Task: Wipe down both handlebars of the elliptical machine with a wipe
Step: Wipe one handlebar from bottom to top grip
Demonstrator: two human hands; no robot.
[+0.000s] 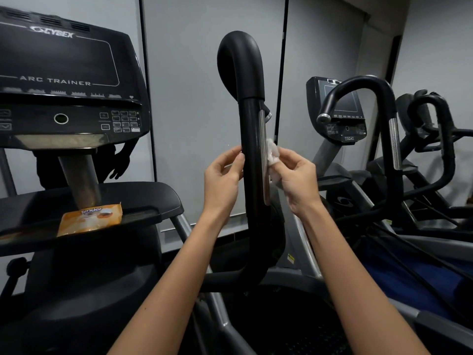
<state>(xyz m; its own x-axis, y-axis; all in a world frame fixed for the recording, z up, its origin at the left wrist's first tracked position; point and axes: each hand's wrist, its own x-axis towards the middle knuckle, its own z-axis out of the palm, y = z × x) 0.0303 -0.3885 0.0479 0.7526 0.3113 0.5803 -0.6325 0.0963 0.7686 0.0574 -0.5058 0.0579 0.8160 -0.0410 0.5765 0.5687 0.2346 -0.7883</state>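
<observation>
Nearest the camera, two bare forearms reach up to the black tubular handlebar [252,129], which stands upright in the middle of the view. The left hand [222,175] steadies it, with curled fingertips and thumb against its left side. The right hand [297,175] pinches a crumpled white wipe [272,153] and presses it onto the ribbed metal strip [262,139] along the bar's right edge. The wiping step looks to be under way on this bar. The machine's other handlebar is out of view, so overall progress cannot be told. The next move likely calls for sliding the wipe along the bar and over its curved top. Further left, an orange packet of wipes [90,219] lies at the front edge of the black console tray [153,190]. Beyond it stands the black display console [64,60].
</observation>
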